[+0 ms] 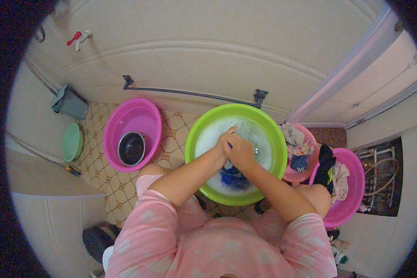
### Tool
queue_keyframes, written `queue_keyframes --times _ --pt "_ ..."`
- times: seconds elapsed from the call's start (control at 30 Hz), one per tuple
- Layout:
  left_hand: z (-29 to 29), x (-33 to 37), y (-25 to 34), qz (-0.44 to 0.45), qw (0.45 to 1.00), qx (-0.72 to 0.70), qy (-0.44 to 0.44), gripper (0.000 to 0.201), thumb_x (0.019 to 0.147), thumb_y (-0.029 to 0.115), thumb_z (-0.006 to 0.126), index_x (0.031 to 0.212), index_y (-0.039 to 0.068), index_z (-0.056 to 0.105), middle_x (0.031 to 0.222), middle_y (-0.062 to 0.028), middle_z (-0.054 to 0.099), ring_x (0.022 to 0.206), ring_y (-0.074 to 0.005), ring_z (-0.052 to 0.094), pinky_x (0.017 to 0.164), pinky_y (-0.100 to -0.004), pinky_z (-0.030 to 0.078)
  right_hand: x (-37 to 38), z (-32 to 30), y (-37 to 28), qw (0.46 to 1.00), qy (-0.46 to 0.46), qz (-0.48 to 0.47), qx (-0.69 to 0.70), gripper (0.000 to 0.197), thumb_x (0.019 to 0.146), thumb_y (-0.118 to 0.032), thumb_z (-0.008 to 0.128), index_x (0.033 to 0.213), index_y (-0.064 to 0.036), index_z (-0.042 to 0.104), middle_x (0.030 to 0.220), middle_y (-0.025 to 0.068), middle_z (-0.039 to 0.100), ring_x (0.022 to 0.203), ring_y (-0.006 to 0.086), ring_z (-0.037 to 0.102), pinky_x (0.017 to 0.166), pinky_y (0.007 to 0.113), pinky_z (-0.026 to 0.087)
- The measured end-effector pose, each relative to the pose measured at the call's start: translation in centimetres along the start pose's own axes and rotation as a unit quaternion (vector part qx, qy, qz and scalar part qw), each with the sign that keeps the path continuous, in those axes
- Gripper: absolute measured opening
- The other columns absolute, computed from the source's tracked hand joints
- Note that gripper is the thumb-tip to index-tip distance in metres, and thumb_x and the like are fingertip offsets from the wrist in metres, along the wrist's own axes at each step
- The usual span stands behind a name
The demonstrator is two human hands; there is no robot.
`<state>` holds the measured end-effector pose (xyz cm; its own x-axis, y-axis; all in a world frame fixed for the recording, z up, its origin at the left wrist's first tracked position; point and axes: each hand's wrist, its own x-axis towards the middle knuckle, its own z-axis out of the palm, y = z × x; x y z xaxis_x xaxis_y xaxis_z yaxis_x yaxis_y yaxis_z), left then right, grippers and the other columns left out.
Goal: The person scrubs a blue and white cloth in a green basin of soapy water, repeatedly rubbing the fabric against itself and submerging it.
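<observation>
A big lime-green basin (192,178) full of white suds (211,134) stands in front of me. Over its middle, my left hand (224,140) and my right hand (240,149) are pressed together, fingers closed. A bit of blue shows between them, and dark blue cloth (234,179) hangs or floats just below in the foamy water. Both hands appear closed on this blue cloth, though most of what lies between the palms is hidden.
Left of the basin stands a pink basin (110,146) holding a dark round pot (131,149). To the right are a light pink basin (312,139) and a bright pink basin (356,197), both with clothes. A dark pipe (190,93) runs along the wall; a grey bin (72,104) stands far left.
</observation>
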<state>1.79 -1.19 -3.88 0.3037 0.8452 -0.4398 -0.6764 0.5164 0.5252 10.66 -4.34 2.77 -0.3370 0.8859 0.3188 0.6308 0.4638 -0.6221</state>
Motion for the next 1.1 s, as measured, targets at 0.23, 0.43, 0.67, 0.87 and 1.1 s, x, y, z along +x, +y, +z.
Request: queue_keyframes --times 0.23,0.43,0.67,0.87,1.1 --pt "0.00 -0.37 -0.17 -0.002 1.000 0.001 0.008 0.027 0.085 0.032 0.046 0.097 0.009 0.055 0.093 -0.0074 0.059 0.084 -0.0205 0.055 0.074 -0.0348 0.044 -0.04 -0.02 -0.03 1.000 0.010 -0.004 0.021 0.013 0.075 -0.016 0.056 0.072 -0.0039 0.053 0.069 0.0151 0.053 0.059 0.0345 0.053 0.051 0.042 0.041" --pt "-0.14 -0.15 -0.26 0.000 1.000 -0.002 0.006 0.027 0.085 0.032 0.045 0.096 0.009 0.055 0.093 -0.0076 0.059 0.083 -0.0209 0.055 0.073 -0.0351 0.044 0.01 -0.09 -0.14 0.999 0.034 -0.022 0.037 0.014 0.074 -0.015 0.057 0.072 -0.0027 0.052 0.068 0.0147 0.052 0.060 0.0341 0.052 0.052 0.041 0.041" --pt "-0.11 -0.23 -0.40 0.002 1.000 -0.003 0.006 0.028 0.085 0.033 0.045 0.096 0.010 0.055 0.092 -0.0079 0.059 0.082 -0.0213 0.055 0.072 -0.0355 0.045 0.17 -0.17 -0.21 0.999 0.023 -0.016 0.038 0.016 0.074 -0.016 0.057 0.070 -0.0023 0.051 0.067 0.0150 0.052 0.059 0.0340 0.052 0.051 0.041 0.040" --pt "-0.17 -0.05 -0.55 0.005 1.000 -0.007 0.008 0.028 0.086 0.033 0.044 0.096 0.010 0.055 0.092 -0.0082 0.059 0.081 -0.0217 0.056 0.071 -0.0358 0.045 0.14 -0.14 -0.15 0.998 0.026 -0.020 0.050 0.017 0.075 -0.017 0.056 0.069 -0.0021 0.051 0.066 0.0151 0.051 0.059 0.0339 0.052 0.051 0.041 0.040" --pt "-0.10 -0.08 -0.64 0.007 1.000 -0.011 0.011 0.028 0.086 0.034 0.044 0.096 0.010 0.055 0.092 -0.0085 0.059 0.080 -0.0222 0.056 0.070 -0.0361 0.046 0.05 0.07 0.22 0.998 0.030 -0.030 0.052 0.015 0.073 -0.016 0.056 0.070 -0.0019 0.051 0.068 0.0155 0.051 0.060 0.0340 0.052 0.051 0.041 0.040"
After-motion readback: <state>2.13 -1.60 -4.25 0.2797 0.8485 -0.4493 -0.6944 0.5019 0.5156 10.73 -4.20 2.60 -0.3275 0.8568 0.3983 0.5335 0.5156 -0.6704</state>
